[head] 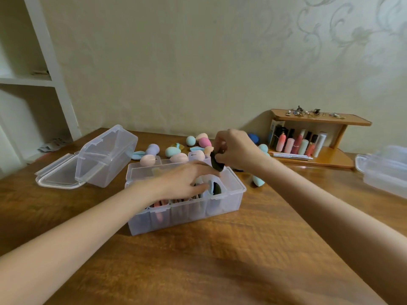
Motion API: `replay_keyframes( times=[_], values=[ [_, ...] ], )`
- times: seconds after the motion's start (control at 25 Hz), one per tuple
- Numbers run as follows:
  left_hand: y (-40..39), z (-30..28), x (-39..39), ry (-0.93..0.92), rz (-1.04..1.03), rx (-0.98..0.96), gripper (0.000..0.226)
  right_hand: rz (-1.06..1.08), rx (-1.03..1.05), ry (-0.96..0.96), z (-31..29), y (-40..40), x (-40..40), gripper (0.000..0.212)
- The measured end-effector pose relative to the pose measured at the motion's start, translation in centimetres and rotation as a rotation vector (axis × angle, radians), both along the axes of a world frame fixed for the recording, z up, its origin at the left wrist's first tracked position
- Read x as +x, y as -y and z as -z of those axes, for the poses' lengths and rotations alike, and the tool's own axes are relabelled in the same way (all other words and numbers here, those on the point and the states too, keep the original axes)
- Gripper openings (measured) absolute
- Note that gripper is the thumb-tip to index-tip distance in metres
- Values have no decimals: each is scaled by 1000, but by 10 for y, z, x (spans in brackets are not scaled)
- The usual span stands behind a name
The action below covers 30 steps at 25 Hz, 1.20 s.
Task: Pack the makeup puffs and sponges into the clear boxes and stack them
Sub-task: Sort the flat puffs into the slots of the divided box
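Mid-packing rn. The clear box (187,208) sits open in the middle of the wooden table (220,249), already partly filled w/ puffs stood on edge in a row, pinkish ones toward the left, a dark one (218,188) at the right end. Right hand (235,148) hovers just above the box's far right corner, pinching a dark puff (217,162) btwn thumb and fingers, so that grip is clenched on it, puff hanging below the fingertips. Left hand (187,181) is down inside the box, fingers spread and pressed against the packed puffs, prob holding them back to make a gap. It's not gripping anything afaict, just pushing.

Next move imo: drop the dark puff straight down into the slot by the left fingers, at the right end. Needs to go in edge-on or it won't fit.

Loads left tho: egg sponges (174,151) still loose behind the box, plus a second box (105,157) w/ lid open on the left, empty.
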<state>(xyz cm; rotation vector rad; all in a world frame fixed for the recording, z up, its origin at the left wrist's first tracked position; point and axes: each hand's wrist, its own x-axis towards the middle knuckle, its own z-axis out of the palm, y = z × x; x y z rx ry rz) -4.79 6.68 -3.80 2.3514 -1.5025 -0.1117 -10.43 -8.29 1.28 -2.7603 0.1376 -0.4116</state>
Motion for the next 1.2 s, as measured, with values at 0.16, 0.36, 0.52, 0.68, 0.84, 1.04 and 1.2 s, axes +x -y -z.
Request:
replay_keyframes(
  times=[0.16, 0.36, 0.52, 0.68, 0.84, 1.04, 1.2],
  values=[
    [2, -2, -5, 16, -5, 6, 33, 3, 53, -4, 4, -2, -4, 7],
    [2, 4, -4, 31, -15, 5, 35, 24, 51, -7, 15, -3, 0, 7],
    [4, 7, -1, 179, -19, 119, 40, 37, 94, 47, 18, 1, 0, 8],
    [0, 6, 3, 261, 18, 196, 49, 15, 73, 60, 24, -1, -1, 15],
    [0, 8, 4, 258, 25, 120, 31, -21, 18, 85, 22, -7, -2, 24],
    [-1, 9, 11, 197, 54, 103, 28, -34, -206, -202, 35, -13, 0, 23],
    [-1, 5, 13, 185, 77, 99, 29, -94, -280, -360, 38, -7, 4, 30]
  ],
)
